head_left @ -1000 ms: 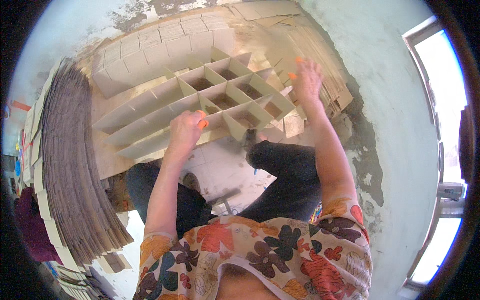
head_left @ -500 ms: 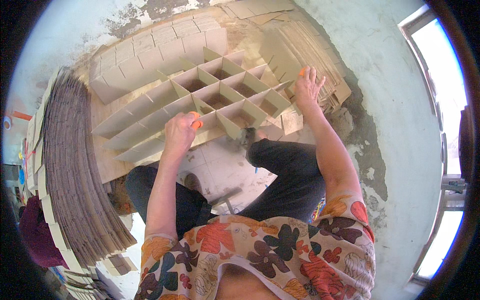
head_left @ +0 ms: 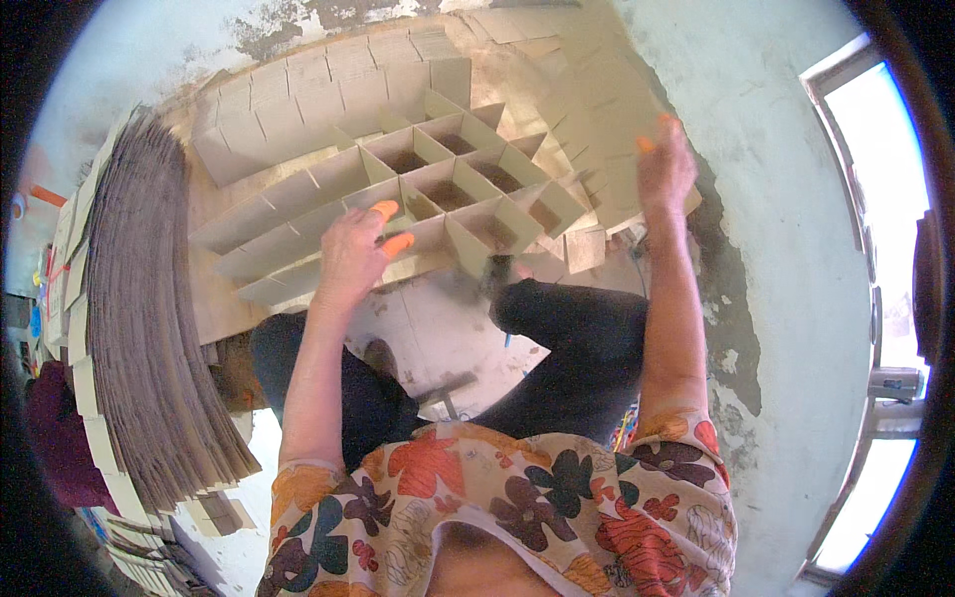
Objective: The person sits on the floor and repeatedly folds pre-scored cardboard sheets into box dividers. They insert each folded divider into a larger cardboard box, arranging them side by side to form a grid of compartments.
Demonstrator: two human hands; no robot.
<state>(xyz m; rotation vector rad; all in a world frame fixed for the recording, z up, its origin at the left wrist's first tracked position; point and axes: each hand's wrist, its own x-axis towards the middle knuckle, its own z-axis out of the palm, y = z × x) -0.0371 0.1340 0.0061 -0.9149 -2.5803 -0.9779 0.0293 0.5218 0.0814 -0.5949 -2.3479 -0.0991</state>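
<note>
A grid of slotted cardboard dividers (head_left: 438,194) stands in front of me, its crossing strips forming several square cells. My left hand (head_left: 353,254) is at the grid's near left side, thumb and forefinger apart beside a strip's edge. Orange covers sit on those two fingertips. Over the far right, my right hand (head_left: 667,174) is closed, with orange-covered thumb and forefinger at a tan cardboard strip (head_left: 597,109). Motion smears that strip's outline, and it hides much of the stack behind it.
Behind the grid stands a row of slotted cardboard pieces (head_left: 318,104). A long curved stack of cardboard strips (head_left: 149,318) runs down my left side. A peeling wall (head_left: 766,219) rises on the right. My dark-trousered legs (head_left: 567,338) are below the grid.
My right hand has lifted from the stack's near edge, moving up and right with a blurred cardboard strip. The left hand's pinch on the grid strip has opened.
</note>
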